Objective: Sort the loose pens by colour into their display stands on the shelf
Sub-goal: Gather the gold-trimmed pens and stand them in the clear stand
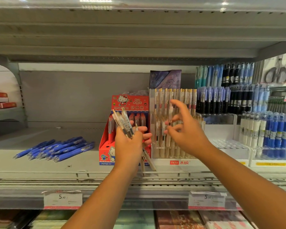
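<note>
Clutching pale pens [125,123] is the left hand [128,147]; right hand [186,134] half-curled by the stand [178,162], grip unclear.

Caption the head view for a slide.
Left hand grips a bundle of clear pens, right hand pinches one pen at the clear display stand; loose blue pens lie on the shelf.

The shelf [82,164] is matt grey metal. The red box [104,146] is glossy printed card, the stand [163,161] clear and white plastic. The blue pens [56,148] are smooth plastic, the held pens [124,123] clear plastic.
</note>
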### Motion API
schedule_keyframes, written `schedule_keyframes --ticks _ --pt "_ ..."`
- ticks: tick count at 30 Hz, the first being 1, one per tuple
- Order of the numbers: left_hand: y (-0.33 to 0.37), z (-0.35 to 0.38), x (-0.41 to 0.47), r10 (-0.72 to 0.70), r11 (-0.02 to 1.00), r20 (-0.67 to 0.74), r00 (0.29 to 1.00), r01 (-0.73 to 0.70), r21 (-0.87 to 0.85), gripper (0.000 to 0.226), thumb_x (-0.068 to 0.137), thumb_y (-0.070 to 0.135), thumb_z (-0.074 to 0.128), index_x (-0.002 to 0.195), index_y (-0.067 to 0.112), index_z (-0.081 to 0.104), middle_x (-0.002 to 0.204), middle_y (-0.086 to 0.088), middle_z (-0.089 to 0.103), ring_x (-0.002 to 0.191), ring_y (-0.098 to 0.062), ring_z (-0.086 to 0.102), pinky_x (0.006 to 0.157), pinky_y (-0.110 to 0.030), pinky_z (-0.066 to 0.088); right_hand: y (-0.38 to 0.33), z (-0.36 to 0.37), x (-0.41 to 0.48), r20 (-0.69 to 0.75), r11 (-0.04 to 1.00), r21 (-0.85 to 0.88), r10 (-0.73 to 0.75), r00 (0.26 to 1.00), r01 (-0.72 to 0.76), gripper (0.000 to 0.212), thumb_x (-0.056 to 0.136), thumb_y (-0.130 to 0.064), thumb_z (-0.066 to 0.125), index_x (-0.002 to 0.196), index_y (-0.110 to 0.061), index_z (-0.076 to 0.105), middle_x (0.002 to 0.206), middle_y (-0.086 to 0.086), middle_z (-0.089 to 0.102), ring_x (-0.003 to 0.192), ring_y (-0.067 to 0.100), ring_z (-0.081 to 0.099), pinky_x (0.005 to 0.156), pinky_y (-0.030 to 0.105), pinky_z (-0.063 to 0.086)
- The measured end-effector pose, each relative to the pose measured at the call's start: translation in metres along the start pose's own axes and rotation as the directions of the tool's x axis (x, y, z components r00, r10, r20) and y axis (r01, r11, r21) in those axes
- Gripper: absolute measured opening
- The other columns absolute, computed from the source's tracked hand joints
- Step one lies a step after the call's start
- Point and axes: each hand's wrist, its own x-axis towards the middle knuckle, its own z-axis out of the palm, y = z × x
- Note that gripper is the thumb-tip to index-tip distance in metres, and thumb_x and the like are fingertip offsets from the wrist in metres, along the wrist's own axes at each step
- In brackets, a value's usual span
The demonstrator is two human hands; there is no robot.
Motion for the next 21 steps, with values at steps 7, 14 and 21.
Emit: schedule_keyframes --ticks 7,14,21 --pt "-0.003 -0.004 0.000 0.023 0.992 -0.012 1.000 -0.021 0.124 0.028 0.092 0.009 0.062 0.113 0.027 0.055 0.061 0.005 0.064 0.052 -0.011 0.059 0.051 -0.023 0.053 0.014 0.002 0.003 -0.197 0.999 -0.050 0.008 0.980 -0.018 0.075 0.087 -0.012 0.071 0.137 -0.047 0.026 0.093 -0.010 0.055 0.063 0.005 0.066 0.058 0.027 0.057" --pt "-0.006 -0.005 0.002 0.023 0.985 -0.001 1.000 -0.022 0.172 0.031 0.091 0.016 0.064 0.118 0.029 0.054 0.074 -0.001 0.061 0.058 -0.013 0.058 0.055 -0.027 0.051 0.023 0.011 -0.001 -0.149 0.986 -0.151 0.043 0.988 -0.066 0.076 0.081 -0.020 0.079 0.135 -0.045 0.032 0.085 -0.009 0.057 0.061 0.006 0.064 0.062 0.022 0.056" --pt "-0.005 -0.004 0.002 0.024 0.987 0.018 1.000 -0.027 0.160 0.025 0.089 0.011 0.064 0.103 0.031 0.055 0.057 0.003 0.055 0.052 -0.014 0.052 0.050 -0.026 0.050 0.029 0.013 -0.003 -0.117 0.991 -0.126 0.021 0.993 -0.035 0.036 0.089 -0.020 0.069 0.115 -0.037 0.052 0.083 -0.010 0.061 0.069 0.001 0.060 0.063 0.017 0.051"
